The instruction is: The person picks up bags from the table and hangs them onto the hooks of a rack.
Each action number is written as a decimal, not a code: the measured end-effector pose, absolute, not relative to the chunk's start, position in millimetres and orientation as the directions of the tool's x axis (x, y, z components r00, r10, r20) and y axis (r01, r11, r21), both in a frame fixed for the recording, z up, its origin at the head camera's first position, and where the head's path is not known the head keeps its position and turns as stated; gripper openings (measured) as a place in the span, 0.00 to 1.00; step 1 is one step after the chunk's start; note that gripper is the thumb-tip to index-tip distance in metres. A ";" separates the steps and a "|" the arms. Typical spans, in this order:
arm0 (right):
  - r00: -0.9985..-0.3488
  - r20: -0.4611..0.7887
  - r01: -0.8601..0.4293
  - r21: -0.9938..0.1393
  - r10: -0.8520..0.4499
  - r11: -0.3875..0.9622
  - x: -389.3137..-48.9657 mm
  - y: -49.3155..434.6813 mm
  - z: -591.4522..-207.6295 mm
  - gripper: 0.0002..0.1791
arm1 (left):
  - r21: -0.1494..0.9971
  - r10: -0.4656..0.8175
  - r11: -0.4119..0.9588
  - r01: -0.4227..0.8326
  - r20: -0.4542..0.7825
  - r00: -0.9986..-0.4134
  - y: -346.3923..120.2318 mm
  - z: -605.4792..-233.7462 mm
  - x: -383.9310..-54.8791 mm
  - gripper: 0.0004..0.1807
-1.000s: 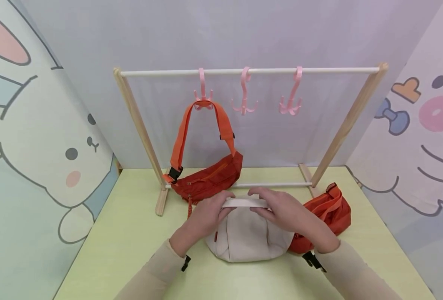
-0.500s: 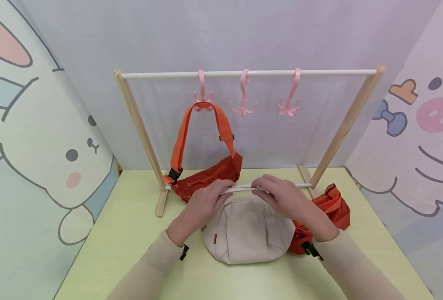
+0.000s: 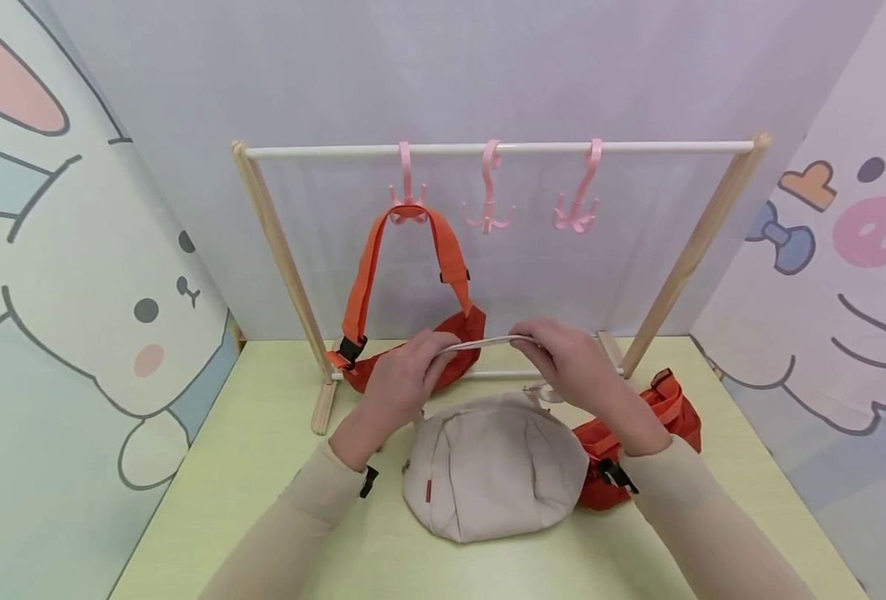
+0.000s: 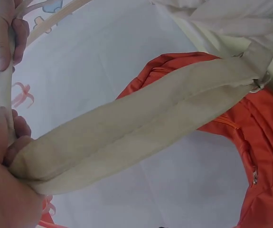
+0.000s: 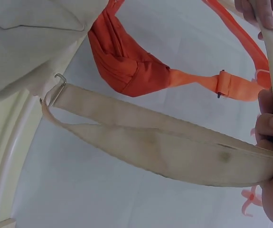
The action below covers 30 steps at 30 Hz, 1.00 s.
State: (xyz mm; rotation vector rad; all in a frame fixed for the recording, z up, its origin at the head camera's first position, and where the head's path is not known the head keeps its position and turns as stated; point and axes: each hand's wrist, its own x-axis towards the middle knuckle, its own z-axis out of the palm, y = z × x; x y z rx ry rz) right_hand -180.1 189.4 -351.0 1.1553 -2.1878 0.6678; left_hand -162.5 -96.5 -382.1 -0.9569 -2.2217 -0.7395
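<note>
Below my hands a cream fabric bag (image 3: pixel 495 467) stands on the table, a small red tag on its left side. My left hand (image 3: pixel 405 375) pinches its cream strap (image 3: pixel 480 342) at one end of a short raised stretch. The right hand (image 3: pixel 573 367) grips the same strap at the other end. Both wrist views show the strap (image 4: pixel 136 118) running from the hands down to the bag; a metal ring (image 5: pixel 58 88) joins it there in the right wrist view. Behind the left hand, a red waist bag (image 3: pixel 458 333) hangs by its orange strap (image 3: pixel 363 275) from a pink hook (image 3: pixel 407 179).
A rack with a white rail (image 3: pixel 300 152) and wooden legs stands at the back. Two more pink hooks, one mid-rail (image 3: pixel 488 196) and one further right (image 3: pixel 579 196), carry nothing. Another red bag (image 3: pixel 600 496) lies on the table (image 3: pixel 210 500), partly behind the right forearm.
Both hands have risen and moved toward the rack, lifting the strap away from the cream bag. The bag's body looks more upright and fuller in view. The hung red bag stays in place.
</note>
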 end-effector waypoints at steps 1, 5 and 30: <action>-0.462 0.691 -0.847 -0.159 -0.556 0.508 -181.3 189.0 -349.7 0.25 | 0.246 0.425 0.589 0.770 0.716 -0.554 -96.4 -380.3 -163.5 0.11; -0.464 0.723 -0.833 -0.159 -0.512 0.531 -185.0 189.3 -344.5 0.24 | 0.247 0.376 0.616 0.748 0.742 -0.555 -97.2 -373.3 -167.2 0.09; -0.459 0.826 -0.782 -0.201 -0.327 0.589 -211.0 186.7 -293.1 0.07 | 0.259 0.239 0.658 0.707 0.819 -0.522 -99.9 -314.9 -176.3 0.11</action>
